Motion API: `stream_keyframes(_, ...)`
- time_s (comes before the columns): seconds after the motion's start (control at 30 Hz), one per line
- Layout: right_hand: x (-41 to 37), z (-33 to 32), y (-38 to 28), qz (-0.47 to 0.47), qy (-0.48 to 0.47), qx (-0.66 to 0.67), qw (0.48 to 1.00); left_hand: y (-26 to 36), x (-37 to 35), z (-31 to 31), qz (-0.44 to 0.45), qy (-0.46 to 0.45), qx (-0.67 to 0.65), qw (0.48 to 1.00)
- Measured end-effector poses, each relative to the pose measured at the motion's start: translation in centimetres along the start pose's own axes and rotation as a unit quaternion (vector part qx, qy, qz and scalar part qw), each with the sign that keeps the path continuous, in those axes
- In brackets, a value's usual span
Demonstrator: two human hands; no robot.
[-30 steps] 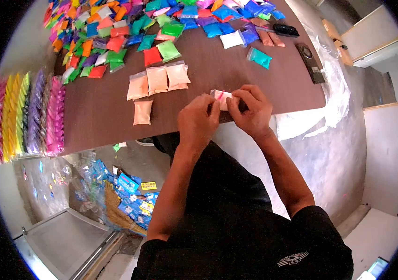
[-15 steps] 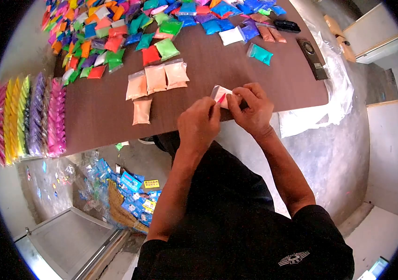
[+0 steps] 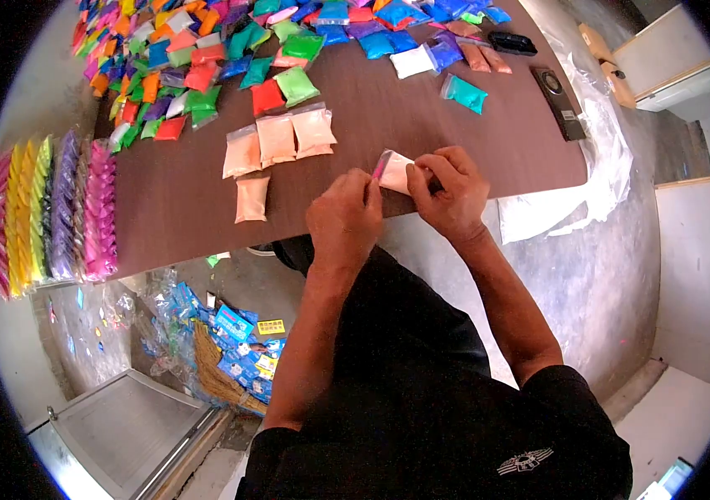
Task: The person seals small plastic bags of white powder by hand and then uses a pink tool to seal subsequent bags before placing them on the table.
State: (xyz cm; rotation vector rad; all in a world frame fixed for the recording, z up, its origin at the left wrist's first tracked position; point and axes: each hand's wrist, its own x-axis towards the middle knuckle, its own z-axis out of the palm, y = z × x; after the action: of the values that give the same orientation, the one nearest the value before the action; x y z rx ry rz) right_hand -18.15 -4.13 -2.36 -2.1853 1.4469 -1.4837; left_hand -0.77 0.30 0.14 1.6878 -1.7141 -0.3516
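Observation:
A small clear packet of pale peach powder is pinched between my two hands just above the near edge of the brown table. My left hand grips its left end, where a pink streak shows. My right hand holds its right end, fingers curled over it. Three matching peach packets lie in a row to the left on the table, and one more peach packet lies below them.
Several coloured powder packets cover the far table. Strips of packets hang at the left edge. A black device and a dark case lie at the right. Blue packs sit on the floor.
The packet has tilted and shifted slightly left and up between my hands. My left hand has slid a little left along it.

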Motion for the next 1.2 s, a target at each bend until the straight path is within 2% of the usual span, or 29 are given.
stream_keyframes(0.1,0.0,0.1,-0.1,0.002,-0.011,-0.019,1.0,-0.2,0.2,-0.5,-0.025,-0.006,-0.029,0.999)
stream_keyframes(0.17,-0.2,0.2,0.0,0.016,-0.002,-0.002,1.0,0.4,-0.1,-0.4,0.0,0.006,-0.066,0.998)
stream_keyframes(0.3,-0.1,0.1,0.2,0.007,0.0,0.003,1.0,0.5,-0.6,0.1,0.015,0.013,-0.041,0.999)
stream_keyframes(0.4,0.0,0.2,0.0,-0.008,-0.002,-0.008,1.0,0.1,-0.2,-0.5,-0.016,0.01,-0.003,1.0)
stream_keyframes(0.47,-0.2,0.2,-0.2,0.022,-0.006,0.001,1.0,0.1,-0.2,-0.6,-0.011,0.012,-0.042,0.999)
stream_keyframes(0.6,-0.3,0.3,0.1,0.02,-0.002,-0.006,1.0,0.8,-1.0,0.0,0.012,-0.007,-0.063,0.998)
stream_keyframes(0.77,0.1,0.1,0.1,-0.012,0.002,-0.01,1.0,-0.4,-0.5,-0.7,-0.008,0.003,0.034,0.999)
stream_keyframes(0.9,-0.2,0.2,0.0,0.014,-0.004,-0.002,1.0,0.2,-1.0,-0.7,0.019,0.02,-0.022,0.999)
stream_keyframes(0.97,0.1,0.0,0.0,-0.015,-0.01,-0.012,1.0,0.4,-1.7,-0.1,0.02,-0.025,-0.044,0.999)
stream_keyframes(1.07,-0.1,0.2,0.6,-0.018,0.006,-0.013,1.0,0.2,-1.4,-0.5,0.012,0.004,0.004,1.0)
stream_keyframes(1.2,0.1,0.2,0.3,-0.018,-0.001,-0.019,1.0,0.4,-0.8,-1.2,-0.022,-0.005,0.021,1.0)
